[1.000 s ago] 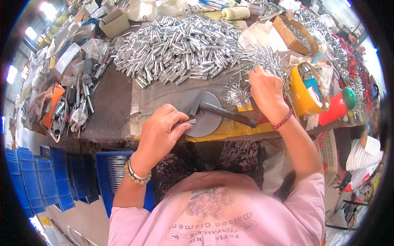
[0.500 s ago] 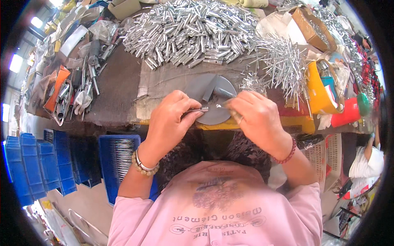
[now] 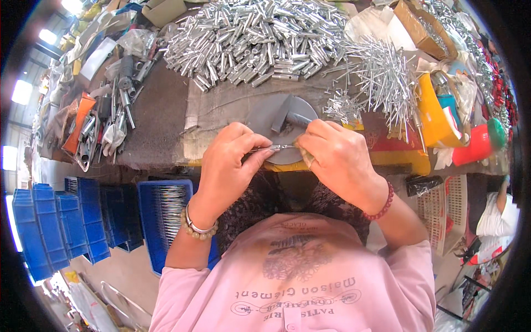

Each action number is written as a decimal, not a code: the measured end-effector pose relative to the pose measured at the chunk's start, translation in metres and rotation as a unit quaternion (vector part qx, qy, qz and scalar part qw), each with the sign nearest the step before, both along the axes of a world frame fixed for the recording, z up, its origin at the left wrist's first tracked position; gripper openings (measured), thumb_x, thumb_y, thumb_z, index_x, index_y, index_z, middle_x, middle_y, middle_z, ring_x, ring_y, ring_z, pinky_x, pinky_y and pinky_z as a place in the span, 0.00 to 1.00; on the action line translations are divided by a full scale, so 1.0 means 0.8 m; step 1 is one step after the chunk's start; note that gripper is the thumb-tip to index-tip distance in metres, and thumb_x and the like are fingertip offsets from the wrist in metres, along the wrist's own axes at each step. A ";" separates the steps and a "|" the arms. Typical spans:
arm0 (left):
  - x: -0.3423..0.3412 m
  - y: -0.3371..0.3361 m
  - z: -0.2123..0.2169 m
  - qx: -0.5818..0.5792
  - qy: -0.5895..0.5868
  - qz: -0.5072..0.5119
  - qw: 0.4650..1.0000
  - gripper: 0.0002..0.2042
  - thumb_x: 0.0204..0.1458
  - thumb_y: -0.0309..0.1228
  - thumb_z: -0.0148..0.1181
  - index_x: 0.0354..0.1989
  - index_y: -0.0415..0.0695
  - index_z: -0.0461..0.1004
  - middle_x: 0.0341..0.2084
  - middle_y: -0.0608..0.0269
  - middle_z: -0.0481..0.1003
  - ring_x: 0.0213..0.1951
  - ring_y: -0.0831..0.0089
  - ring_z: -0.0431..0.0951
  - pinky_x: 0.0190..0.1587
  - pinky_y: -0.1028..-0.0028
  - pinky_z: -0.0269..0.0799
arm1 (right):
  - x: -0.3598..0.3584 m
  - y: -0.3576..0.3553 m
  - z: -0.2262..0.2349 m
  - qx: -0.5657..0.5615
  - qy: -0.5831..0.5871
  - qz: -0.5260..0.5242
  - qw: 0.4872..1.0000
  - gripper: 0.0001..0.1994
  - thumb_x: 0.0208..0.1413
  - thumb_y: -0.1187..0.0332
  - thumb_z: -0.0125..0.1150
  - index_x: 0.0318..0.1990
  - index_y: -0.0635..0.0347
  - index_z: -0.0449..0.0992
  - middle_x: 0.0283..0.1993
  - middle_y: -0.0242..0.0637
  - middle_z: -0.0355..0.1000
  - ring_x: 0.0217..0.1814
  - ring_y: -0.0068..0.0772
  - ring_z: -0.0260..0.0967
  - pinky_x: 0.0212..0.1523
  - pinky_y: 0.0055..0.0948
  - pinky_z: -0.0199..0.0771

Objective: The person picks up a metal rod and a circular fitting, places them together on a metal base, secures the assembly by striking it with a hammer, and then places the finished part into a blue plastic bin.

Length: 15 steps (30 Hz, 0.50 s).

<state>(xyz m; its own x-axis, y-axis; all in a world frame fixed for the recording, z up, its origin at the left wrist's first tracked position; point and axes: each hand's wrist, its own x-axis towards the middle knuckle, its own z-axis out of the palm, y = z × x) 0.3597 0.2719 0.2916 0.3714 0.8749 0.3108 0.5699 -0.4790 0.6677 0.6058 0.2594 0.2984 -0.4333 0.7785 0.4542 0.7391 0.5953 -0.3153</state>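
My left hand (image 3: 231, 157) pinches a small silver metal tube (image 3: 275, 148) between thumb and forefinger, over the near edge of a round dark grey plate (image 3: 260, 113). My right hand (image 3: 337, 152) is closed close by, its fingertips on a thin silver pin (image 3: 289, 146) that meets the tube's right end. Whether the pin sits inside the tube I cannot tell. On the plate stands a dark grey metal piece (image 3: 282, 112) with a round bar (image 3: 300, 119) reaching toward my right fingers.
Beyond the plate lies a large heap of silver tubes (image 3: 254, 41). To its right are long thin bolts (image 3: 384, 80) and small short ones (image 3: 343, 105). Tools (image 3: 119, 99) clutter the left. A cut-open yellow container (image 3: 437, 119) stands right; blue bins (image 3: 166, 185) are lower left.
My right hand has moved slightly left, bringing its small silver piece up to the tube's end. The left hand keeps its pinch almost in place.
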 end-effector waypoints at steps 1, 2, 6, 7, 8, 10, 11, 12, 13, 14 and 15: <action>0.000 0.000 -0.001 0.000 0.001 0.000 1.000 0.07 0.55 0.24 0.76 0.41 0.40 0.87 0.35 0.58 0.79 0.40 0.62 0.80 0.43 0.68 0.74 | 0.000 0.000 0.000 0.000 0.001 0.000 1.000 0.02 0.55 0.74 0.68 0.32 0.56 0.80 0.37 0.36 0.73 0.41 0.42 0.79 0.41 0.41 0.82; 0.000 0.001 -0.004 -0.002 -0.008 0.003 1.000 0.07 0.55 0.23 0.75 0.41 0.40 0.87 0.35 0.58 0.79 0.40 0.62 0.80 0.43 0.68 0.74 | -0.001 0.000 -0.001 0.004 0.001 0.006 1.000 0.02 0.55 0.74 0.68 0.33 0.56 0.80 0.37 0.36 0.73 0.41 0.41 0.79 0.41 0.40 0.82; 0.000 0.000 -0.008 -0.011 -0.025 0.008 1.000 0.06 0.55 0.22 0.75 0.41 0.39 0.87 0.36 0.59 0.79 0.40 0.63 0.79 0.43 0.68 0.74 | -0.003 0.002 -0.002 0.009 0.001 0.019 1.000 0.02 0.53 0.74 0.67 0.33 0.57 0.80 0.38 0.36 0.73 0.42 0.41 0.79 0.41 0.40 0.82; 0.000 -0.001 -0.009 -0.011 -0.024 0.009 1.000 0.06 0.55 0.22 0.75 0.41 0.39 0.87 0.36 0.59 0.79 0.40 0.63 0.79 0.43 0.68 0.74 | -0.003 0.002 -0.002 0.009 0.001 0.019 1.000 0.02 0.53 0.74 0.67 0.33 0.57 0.80 0.38 0.36 0.73 0.42 0.41 0.79 0.41 0.40 0.82; 0.000 -0.001 -0.011 -0.011 -0.031 0.009 0.999 0.06 0.55 0.22 0.74 0.41 0.39 0.87 0.36 0.59 0.78 0.40 0.64 0.79 0.43 0.69 0.74 | -0.003 0.003 -0.003 0.009 0.002 0.023 1.000 0.02 0.53 0.74 0.67 0.33 0.57 0.80 0.38 0.36 0.73 0.42 0.41 0.78 0.41 0.40 0.82; 0.000 -0.001 -0.014 -0.010 -0.039 0.008 0.999 0.06 0.55 0.21 0.74 0.41 0.39 0.87 0.36 0.59 0.78 0.40 0.64 0.79 0.43 0.69 0.74 | -0.004 0.003 -0.002 0.008 0.001 0.025 1.000 0.02 0.53 0.74 0.67 0.33 0.57 0.79 0.38 0.36 0.72 0.42 0.41 0.78 0.41 0.40 0.82; -0.001 -0.002 -0.014 -0.010 -0.040 0.006 0.999 0.07 0.55 0.21 0.74 0.41 0.39 0.87 0.36 0.59 0.78 0.40 0.65 0.79 0.42 0.69 0.74 | -0.006 0.004 -0.001 0.004 0.003 0.035 0.999 0.02 0.52 0.74 0.66 0.33 0.57 0.79 0.38 0.36 0.72 0.42 0.41 0.78 0.42 0.39 0.82; 0.000 -0.002 -0.016 -0.010 -0.042 0.004 0.999 0.07 0.54 0.20 0.75 0.41 0.39 0.87 0.36 0.60 0.77 0.40 0.65 0.79 0.42 0.70 0.73 | -0.007 0.004 -0.001 0.000 0.004 0.044 0.999 0.02 0.52 0.73 0.66 0.33 0.57 0.79 0.38 0.36 0.72 0.42 0.41 0.78 0.42 0.39 0.82; 0.002 -0.002 -0.017 -0.010 -0.043 0.003 0.999 0.07 0.54 0.20 0.75 0.41 0.39 0.87 0.36 0.60 0.77 0.40 0.65 0.79 0.42 0.70 0.73 | -0.009 0.003 -0.001 0.001 0.002 0.043 0.999 0.02 0.52 0.73 0.66 0.33 0.57 0.79 0.38 0.36 0.72 0.42 0.41 0.78 0.42 0.39 0.82; 0.003 -0.002 -0.019 -0.003 -0.053 0.009 0.999 0.07 0.53 0.23 0.76 0.40 0.41 0.87 0.35 0.59 0.77 0.39 0.62 0.79 0.41 0.66 0.74 | -0.012 0.002 -0.001 0.009 -0.006 0.037 0.999 0.02 0.52 0.73 0.66 0.33 0.56 0.79 0.38 0.36 0.72 0.42 0.41 0.78 0.42 0.39 0.82; 0.004 -0.002 -0.019 0.005 -0.063 0.017 0.998 0.07 0.53 0.26 0.77 0.39 0.43 0.87 0.33 0.59 0.78 0.38 0.58 0.80 0.40 0.63 0.75 | -0.013 0.001 -0.001 0.016 -0.015 0.033 0.999 0.02 0.52 0.72 0.66 0.33 0.56 0.79 0.38 0.36 0.72 0.42 0.41 0.77 0.42 0.39 0.82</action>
